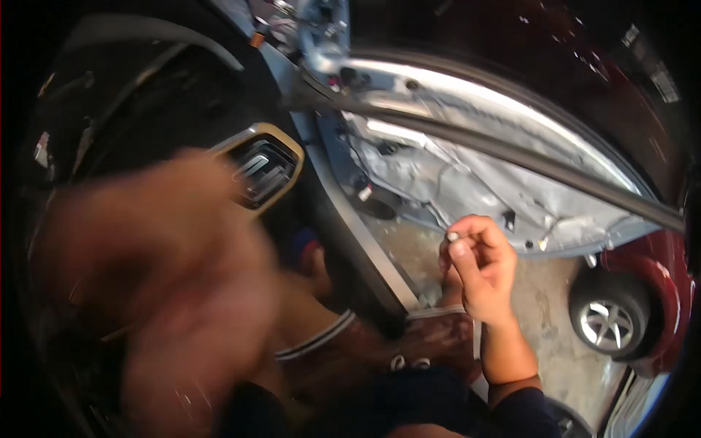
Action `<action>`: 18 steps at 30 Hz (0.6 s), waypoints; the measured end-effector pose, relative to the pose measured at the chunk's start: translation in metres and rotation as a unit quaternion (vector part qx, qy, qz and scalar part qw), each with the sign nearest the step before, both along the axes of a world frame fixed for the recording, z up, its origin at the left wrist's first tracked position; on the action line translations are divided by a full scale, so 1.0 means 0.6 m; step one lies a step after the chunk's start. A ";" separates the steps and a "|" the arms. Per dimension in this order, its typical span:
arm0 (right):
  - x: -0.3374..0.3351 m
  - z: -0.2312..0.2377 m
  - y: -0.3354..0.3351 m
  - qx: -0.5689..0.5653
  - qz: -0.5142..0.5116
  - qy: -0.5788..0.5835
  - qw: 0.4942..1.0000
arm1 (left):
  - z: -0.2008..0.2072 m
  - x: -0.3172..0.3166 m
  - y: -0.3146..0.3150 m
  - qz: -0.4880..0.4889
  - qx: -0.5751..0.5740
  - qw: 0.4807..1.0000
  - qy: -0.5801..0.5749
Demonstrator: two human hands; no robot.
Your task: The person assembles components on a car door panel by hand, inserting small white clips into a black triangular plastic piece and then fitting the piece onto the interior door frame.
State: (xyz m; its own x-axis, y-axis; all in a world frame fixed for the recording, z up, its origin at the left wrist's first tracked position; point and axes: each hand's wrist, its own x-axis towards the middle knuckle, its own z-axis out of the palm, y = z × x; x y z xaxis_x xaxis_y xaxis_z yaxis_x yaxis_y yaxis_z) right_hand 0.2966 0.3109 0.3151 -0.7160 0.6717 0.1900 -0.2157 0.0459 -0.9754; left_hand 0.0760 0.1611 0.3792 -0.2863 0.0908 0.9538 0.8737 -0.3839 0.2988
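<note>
My left hand (182, 255) is raised close in front of the dashboard and smeared by motion. Its fingers cannot be made out, nor whether anything is in them. Beside it is an air vent (263, 171) with a gold-coloured frame, partly covered by the hand. My right hand (483, 270) is held up over the door sill, between the seat area and the open car door (475, 175). Its thumb and forefinger pinch a small pale, roundish piece (453, 236), too small to name exactly.
The dashboard (146, 95) spans the left. The door's inner side shows silvery lining and bare metal. A dark sill strip (365, 248) runs beside my legs, over concrete floor (544, 306). A red car with a silver-spoked wheel (607, 325) stands at the right.
</note>
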 end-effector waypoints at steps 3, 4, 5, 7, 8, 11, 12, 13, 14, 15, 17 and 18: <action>-0.059 0.056 0.019 0.207 -0.027 0.033 0.978 | -0.091 0.025 0.102 -0.268 -0.002 0.886 -0.378; -0.088 0.077 0.028 0.291 -0.030 0.046 0.955 | -0.101 0.027 0.131 -0.286 0.010 0.784 -0.551; -0.115 0.091 0.038 0.376 -0.038 0.055 0.924 | -0.122 0.011 0.156 -0.310 0.034 0.715 -0.626; -0.177 0.101 0.060 0.436 -0.032 0.055 0.898 | -0.140 -0.026 0.192 -0.328 0.070 0.656 -0.676; -0.197 0.110 0.072 0.503 -0.037 0.053 0.862 | -0.133 -0.038 0.211 -0.331 0.094 0.659 -0.669; -0.225 0.104 0.102 0.485 -0.032 -0.084 0.870 | -0.136 -0.073 0.262 -0.320 0.145 0.705 -0.616; -0.235 0.086 0.115 0.494 -0.040 -0.087 0.864 | -0.151 -0.085 0.267 -0.332 0.154 0.711 -0.600; -0.241 0.083 0.122 0.484 -0.049 -0.119 0.865 | -0.161 -0.093 0.279 -0.348 0.175 0.719 -0.575; -0.243 0.074 0.129 0.480 -0.049 -0.141 0.864 | -0.174 -0.091 0.284 -0.353 0.173 0.716 -0.576; -0.244 0.065 0.135 0.475 -0.050 -0.162 0.863 | -0.186 -0.090 0.289 -0.357 0.176 0.708 -0.583; -0.252 0.055 0.144 0.483 -0.058 -0.168 0.858 | -0.207 -0.092 0.297 -0.342 0.142 0.758 -0.536; -0.257 0.050 0.145 0.493 -0.062 -0.169 0.851 | -0.211 -0.091 0.310 -0.311 0.157 0.778 -0.522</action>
State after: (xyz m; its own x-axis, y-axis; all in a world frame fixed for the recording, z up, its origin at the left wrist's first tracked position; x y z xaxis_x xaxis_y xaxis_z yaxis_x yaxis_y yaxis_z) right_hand 0.1421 0.3978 0.3449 -0.7765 0.3807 0.5021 0.1368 0.8797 -0.4554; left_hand 0.0211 0.3471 0.2527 -0.9139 0.3318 0.2338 -0.1674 -0.8329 0.5275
